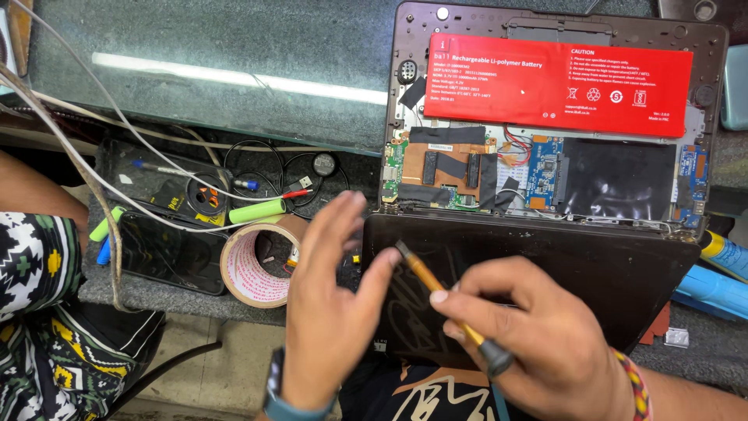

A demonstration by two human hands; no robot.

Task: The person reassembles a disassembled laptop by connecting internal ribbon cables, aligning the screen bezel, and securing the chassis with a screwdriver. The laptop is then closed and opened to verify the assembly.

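Both hands are seen low in the view, over the dark lid [545,273] of an opened laptop [545,156]. A slim amber-handled screwdriver [448,308] is pinched in the right hand [538,343], fingers closed around its shaft, with the tip pointing up and left toward the lid's near corner. The left hand [335,304] is held open, fingers spread and slightly blurred, its thumb just beside the tool's tip; nothing is gripped in it.

Behind the lid the laptop's inside is laid bare: a red battery pack [557,82] across the top, a small circuit board [440,168] with black tape strips below it, and a blue board [543,171] beside a dark empty bay.

To the left on the surface [234,54], a roll of tape [253,265], a green cylindrical cell [257,210] and tangled white cables [93,164] are lying close together.

A slip of the sharp tip is judged the main risk: the thumb lies near it, and the glossy lid could be scratched. Were the tool carried over the uncovered boards or the battery, a short or a puncture could be caused.
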